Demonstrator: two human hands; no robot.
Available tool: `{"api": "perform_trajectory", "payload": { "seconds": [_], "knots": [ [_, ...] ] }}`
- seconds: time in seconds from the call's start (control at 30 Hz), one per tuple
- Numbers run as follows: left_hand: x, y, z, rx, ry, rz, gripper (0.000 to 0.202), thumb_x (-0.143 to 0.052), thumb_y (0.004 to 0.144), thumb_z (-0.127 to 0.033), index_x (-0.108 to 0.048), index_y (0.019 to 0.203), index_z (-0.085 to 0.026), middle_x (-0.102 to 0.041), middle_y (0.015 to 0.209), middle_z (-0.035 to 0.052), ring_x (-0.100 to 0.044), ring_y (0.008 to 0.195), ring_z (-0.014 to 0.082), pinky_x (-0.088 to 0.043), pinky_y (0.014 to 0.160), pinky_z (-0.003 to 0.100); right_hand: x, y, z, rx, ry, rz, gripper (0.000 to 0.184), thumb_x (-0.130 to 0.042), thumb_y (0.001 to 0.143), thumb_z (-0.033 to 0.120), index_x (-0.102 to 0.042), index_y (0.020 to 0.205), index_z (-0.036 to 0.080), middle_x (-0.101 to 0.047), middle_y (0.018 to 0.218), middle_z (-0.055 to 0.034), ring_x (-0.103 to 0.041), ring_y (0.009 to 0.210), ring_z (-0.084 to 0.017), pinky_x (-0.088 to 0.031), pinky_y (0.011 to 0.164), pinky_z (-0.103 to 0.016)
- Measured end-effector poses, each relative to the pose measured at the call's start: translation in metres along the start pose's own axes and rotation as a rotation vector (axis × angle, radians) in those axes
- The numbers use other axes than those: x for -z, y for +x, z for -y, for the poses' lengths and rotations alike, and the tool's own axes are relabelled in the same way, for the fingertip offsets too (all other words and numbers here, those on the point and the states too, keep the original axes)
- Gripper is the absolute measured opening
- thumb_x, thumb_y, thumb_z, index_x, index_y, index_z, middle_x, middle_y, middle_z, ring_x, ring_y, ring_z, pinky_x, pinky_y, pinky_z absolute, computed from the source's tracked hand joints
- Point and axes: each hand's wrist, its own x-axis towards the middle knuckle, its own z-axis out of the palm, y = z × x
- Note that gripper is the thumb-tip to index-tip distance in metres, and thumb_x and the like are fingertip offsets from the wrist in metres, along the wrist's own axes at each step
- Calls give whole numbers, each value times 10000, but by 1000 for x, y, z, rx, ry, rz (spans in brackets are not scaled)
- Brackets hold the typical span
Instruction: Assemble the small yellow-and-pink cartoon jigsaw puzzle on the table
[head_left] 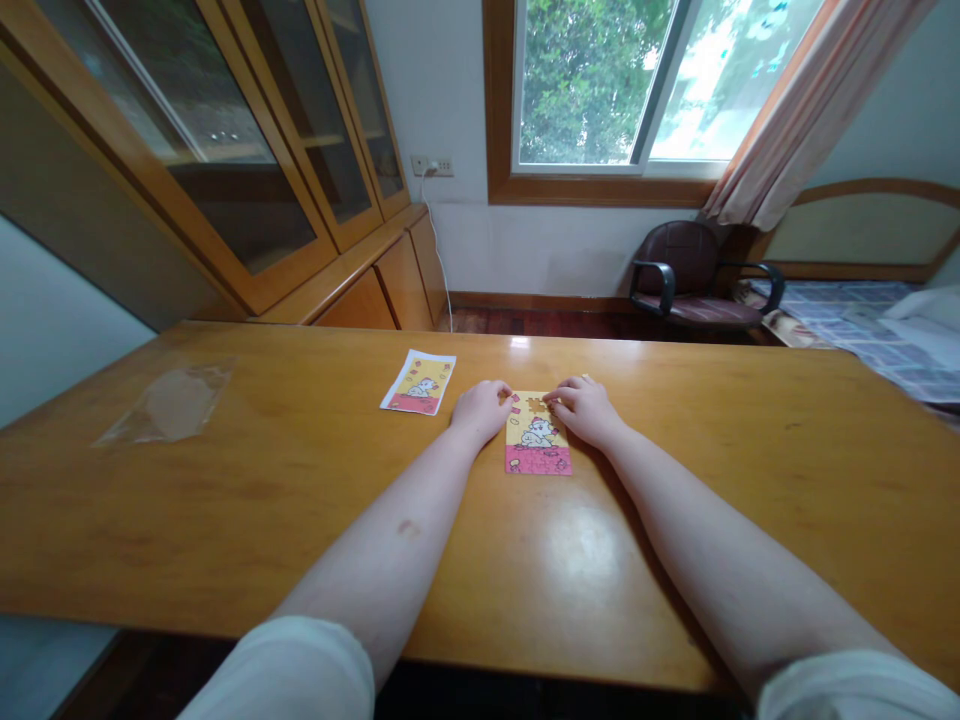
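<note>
A small jigsaw puzzle (538, 460) lies flat on the table, a white cartoon animal on yellow above a pink band. Near its top is a gap where brown wood shows through. My left hand (480, 412) is closed at the puzzle's upper left edge, its fingertips gripping that side. At the upper right, my right hand (591, 412) has thumb and fingers brought together over a puzzle piece beside the gap; the fingers mostly cover it. To the left of my left hand lies a picture card (421, 380) with the same design and a white border.
A clear plastic bag (180, 402) lies on the left of the glossy wooden table (315, 440). Beyond the table's far edge are a glass-fronted cabinet (330, 190), an office chair (682, 270) and a bed (847, 310). A white cord (442, 250) hangs from the wall socket.
</note>
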Motion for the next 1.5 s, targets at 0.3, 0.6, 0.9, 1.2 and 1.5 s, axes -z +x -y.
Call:
{"api": "perform_trajectory", "payload": {
  "seconds": [0.3, 0.6, 0.9, 1.2, 1.5],
  "knots": [
    [0, 0, 0, 1, 6, 0, 239, -533, 865, -354, -691, 1009, -246, -688, 1043, 52, -634, 929, 214, -481, 801, 306, 1, 0, 2, -4, -15, 12, 269, -509, 898, 274, -753, 1007, 245, -663, 1061, -90, -521, 982, -250, -364, 924, -402],
    [1, -1, -1, -4, 12, -6, 245, -533, 869, -365, -693, 1011, -244, -691, 1040, 53, -638, 937, 220, -488, 807, 313, 2, -1, 5, 14, -76, 23, 274, -498, 924, 330, -746, 1030, 284, -653, 1073, -74, -511, 966, -239, -348, 895, -388],
    [5, -5, -6, -23, 40, -17, 289, -492, 890, -359, -669, 1075, -225, -665, 1093, 74, -620, 988, 226, -483, 871, 339, 1, -1, 7, 6, -100, -2, 298, -482, 940, 366, -721, 1065, 239, -663, 1087, -89, -527, 996, -246, -342, 893, -378],
    [-2, -13, -15, -297, 185, 188, 707, -412, 855, -657, -345, 1479, -333, -174, 1607, 48, -115, 1466, 331, -35, 1170, 561, 2, 0, 11, -6, -152, 12, 296, -519, 916, 407, -728, 1036, 235, -682, 1073, -74, -522, 980, -248, -334, 861, -368],
    [-9, -11, -14, -306, 234, 197, 711, -404, 837, -686, -380, 1460, -346, -190, 1605, 54, -112, 1472, 315, -11, 1169, 568, 4, 5, 21, -42, -221, 16, 275, -566, 873, 443, -749, 928, 245, -708, 1011, -64, -532, 955, -235, -319, 877, -368]
  ]
}}
